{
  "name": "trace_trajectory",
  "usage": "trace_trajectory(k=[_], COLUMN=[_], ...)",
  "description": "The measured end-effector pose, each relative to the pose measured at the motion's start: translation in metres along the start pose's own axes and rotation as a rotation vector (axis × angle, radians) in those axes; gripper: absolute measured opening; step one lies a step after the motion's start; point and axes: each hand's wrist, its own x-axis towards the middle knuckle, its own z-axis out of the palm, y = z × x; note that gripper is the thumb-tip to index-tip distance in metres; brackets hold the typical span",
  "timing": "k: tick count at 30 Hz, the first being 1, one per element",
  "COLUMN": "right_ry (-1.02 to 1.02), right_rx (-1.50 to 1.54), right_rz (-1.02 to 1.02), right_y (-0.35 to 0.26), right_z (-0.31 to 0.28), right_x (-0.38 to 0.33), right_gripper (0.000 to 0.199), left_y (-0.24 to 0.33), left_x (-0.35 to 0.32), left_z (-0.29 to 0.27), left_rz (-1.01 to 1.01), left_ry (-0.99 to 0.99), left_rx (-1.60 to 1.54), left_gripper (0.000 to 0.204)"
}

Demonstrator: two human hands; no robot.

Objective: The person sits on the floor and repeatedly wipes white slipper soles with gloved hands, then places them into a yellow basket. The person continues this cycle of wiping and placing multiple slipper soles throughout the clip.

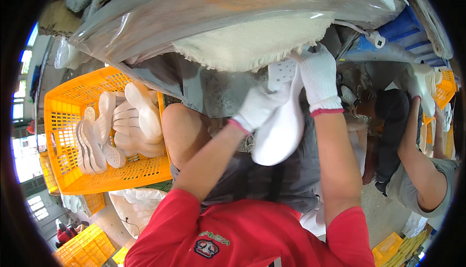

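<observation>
A white shoe sole (275, 143) is held up in front of my lap, one end pointing toward me. My left hand (262, 106), in a white knitted glove, is closed around its left side. At the sole's far end, a patch of small holes shows just below a pale frayed cloth (257, 44). My gloved right hand (318, 75) is closed at the right edge of that far end. Its fingertips are partly hidden between the sole and the cloth's fringe.
To my left stands an orange plastic crate (109, 185) with several pale shoe soles (143, 112) in it. A plastic-covered work surface (160, 12) spans the front. On the right sits a person in grey (427, 184), holding pale soles near another orange crate (445, 90).
</observation>
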Motion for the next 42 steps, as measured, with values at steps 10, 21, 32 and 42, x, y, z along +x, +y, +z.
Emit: trace_trajectory(k=[10, 21, 32, 42], right_ry=[-0.346, -0.127, -0.051, -0.078], right_rx=[-0.606, -0.295, -0.176, -0.209], right_rz=[-0.565, -0.459, -0.414, -0.274], right_y=[-0.061, -0.094, -0.120, -0.100], right_z=[-0.101, 0.016, 0.005, 0.036], right_x=[-0.087, -0.085, -0.081, -0.065], right_gripper=[0.050, 0.055, 0.030, 0.020], left_y=[-0.007, 0.025, 0.010, -0.083], left_x=[0.058, 0.043, 0.038, 0.064], left_z=[0.012, -0.038, -0.045, -0.047], left_rz=[-0.231, -0.115, -0.257, 0.311], left_ry=[-0.170, 0.212, 0.101, 0.355], left_rx=[-0.461, -1.019, -0.735, 0.715], left_gripper=[0.041, 0.051, 0.044, 0.056])
